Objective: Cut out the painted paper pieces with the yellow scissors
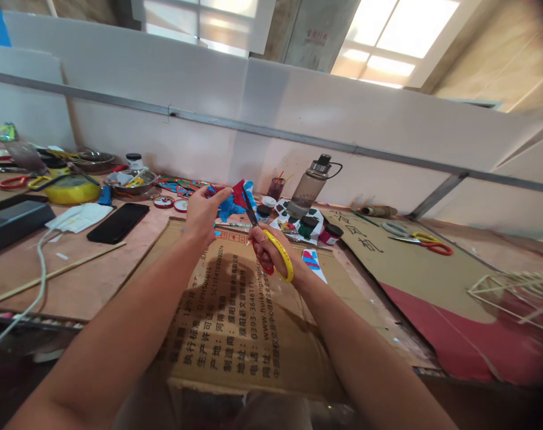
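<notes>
Evidently, on the left a phone is lying flat on the worktop, and a thin wooden stick is resting near it. Moving right, the left hand is pinching a blue-and-red painted piece, its thumb pressing along the near side while the far end is sticking out free above the cardboard. The piece is looking like paper or thin card, so it is probably weighing next to nothing, bending easily and being prone to creasing or tearing at narrow parts; its paint is possibly making it a little stiffer, though whether it is damp or slippery is not showing. A light pinch on a broad part, with the fingers staying clear of the blades, is seeming the best hold. Just right of it, the right hand is gripping the scissors by their yellow-and-red handles, and the dark blades are reaching up to the red part; how wide they are standing is hard to tell. Farther right, a bottle is standing behind small paint jars.
</notes>
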Action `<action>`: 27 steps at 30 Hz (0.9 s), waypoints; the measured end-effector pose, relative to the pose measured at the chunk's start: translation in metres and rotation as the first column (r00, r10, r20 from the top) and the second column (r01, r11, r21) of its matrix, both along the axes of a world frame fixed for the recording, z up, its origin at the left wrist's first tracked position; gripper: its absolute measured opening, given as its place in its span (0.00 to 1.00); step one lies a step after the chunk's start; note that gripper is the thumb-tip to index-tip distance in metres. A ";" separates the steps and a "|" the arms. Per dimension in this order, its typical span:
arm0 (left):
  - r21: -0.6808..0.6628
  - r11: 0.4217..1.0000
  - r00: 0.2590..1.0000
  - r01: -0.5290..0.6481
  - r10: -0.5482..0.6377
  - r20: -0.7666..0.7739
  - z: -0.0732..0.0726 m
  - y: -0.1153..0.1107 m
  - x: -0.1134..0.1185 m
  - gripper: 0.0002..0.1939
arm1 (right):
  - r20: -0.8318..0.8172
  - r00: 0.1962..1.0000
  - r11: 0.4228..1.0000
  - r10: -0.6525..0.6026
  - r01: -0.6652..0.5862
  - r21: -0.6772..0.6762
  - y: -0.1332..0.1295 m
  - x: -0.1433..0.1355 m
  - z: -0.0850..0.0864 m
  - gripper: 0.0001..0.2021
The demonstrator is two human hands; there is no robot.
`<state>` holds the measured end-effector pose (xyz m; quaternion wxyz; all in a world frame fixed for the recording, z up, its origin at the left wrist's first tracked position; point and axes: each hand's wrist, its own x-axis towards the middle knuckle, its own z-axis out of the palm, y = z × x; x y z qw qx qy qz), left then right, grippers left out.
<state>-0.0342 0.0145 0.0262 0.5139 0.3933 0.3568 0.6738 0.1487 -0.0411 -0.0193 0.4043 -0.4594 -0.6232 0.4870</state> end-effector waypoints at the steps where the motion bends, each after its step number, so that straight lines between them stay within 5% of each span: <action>1: -0.009 1.000 1.000 0.015 -0.015 0.008 0.001 0.000 -0.002 0.21 | -0.007 1.000 1.000 -0.005 0.005 0.004 0.000 0.000 0.000 0.25; 27: -0.026 1.000 1.000 0.009 -0.009 -0.018 -0.001 0.001 -0.006 0.17 | -0.032 0.999 1.000 0.019 -0.018 0.024 -0.003 0.000 0.004 0.24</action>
